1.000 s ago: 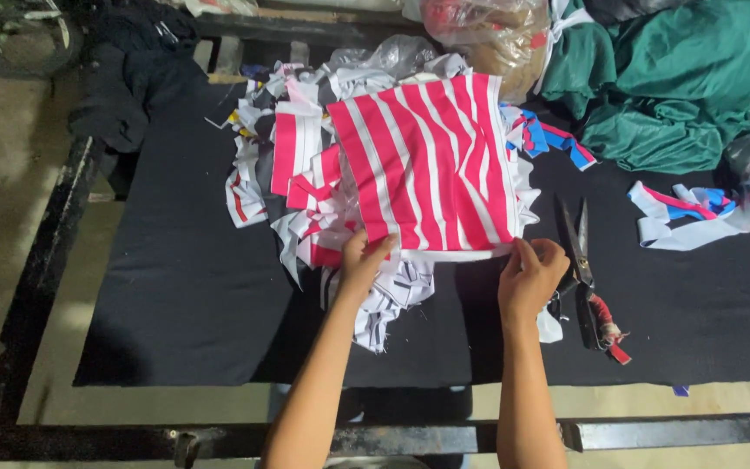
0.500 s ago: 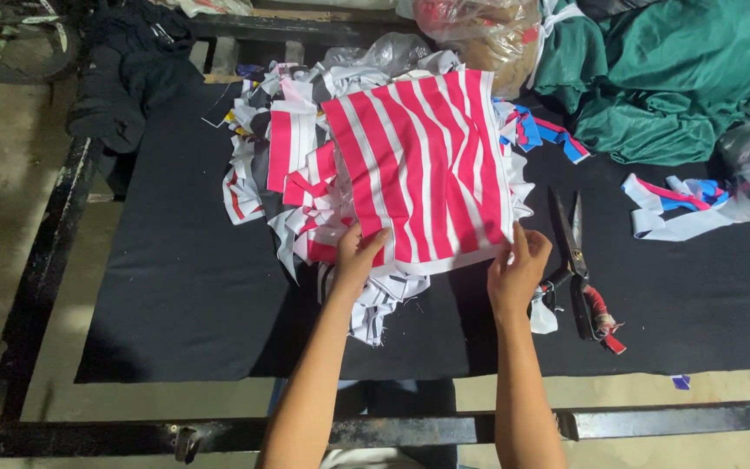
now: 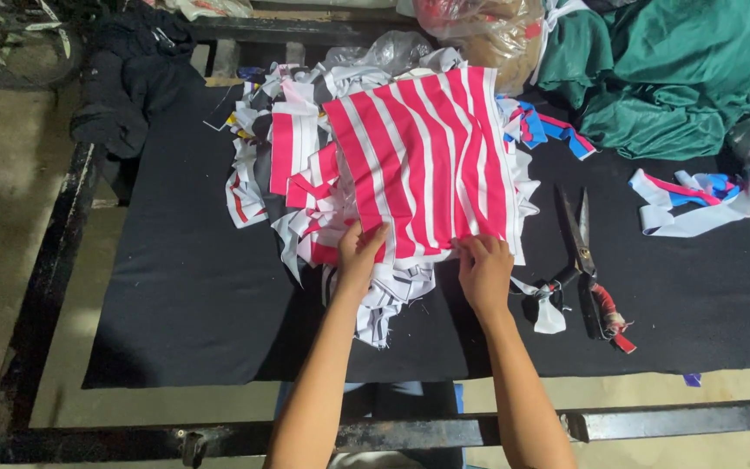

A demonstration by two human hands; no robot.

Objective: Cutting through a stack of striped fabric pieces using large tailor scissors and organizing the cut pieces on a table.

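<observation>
1. the pink and white striped cloth piece [image 3: 427, 165] lies flat on top of the scrap pile [image 3: 305, 208], spread out away from me, its stripes running from the near edge to the far edge with a slight lean to the left.
2. its near edge sits right at my fingertips; the rest of the piece stretches beyond both my hands toward the far side of the black table mat [image 3: 184, 287].
3. my left hand [image 3: 359, 256] is on the near left corner of the piece. the fingers are bent down onto the fabric, close together, pressing or pinching the edge; i cannot tell whether cloth is actually caught between thumb and fingers.
4. my right hand [image 3: 483, 274] is on the near right part of the same edge, just left of the corner. its fingers curl over the hem, knuckles up, touching the cloth; again the grip itself is hidden under the hand.
5. neither hand is spread wide, and both are half closed on the same edge, set apart with a stretch of hem between them.
6. under the near edge a strip of white cloth with thin dark stripes [image 3: 388, 300] hangs out of the pile toward me, between my wrists.
7. the scissors [image 3: 585, 256] lie to the right of my right hand, near it but not touching, blades pointing to the far side, handles wrapped in cloth.
8. green fabric [image 3: 687, 78] is heaped at the far right, and a dark garment [image 3: 128, 78] at the far left.
</observation>
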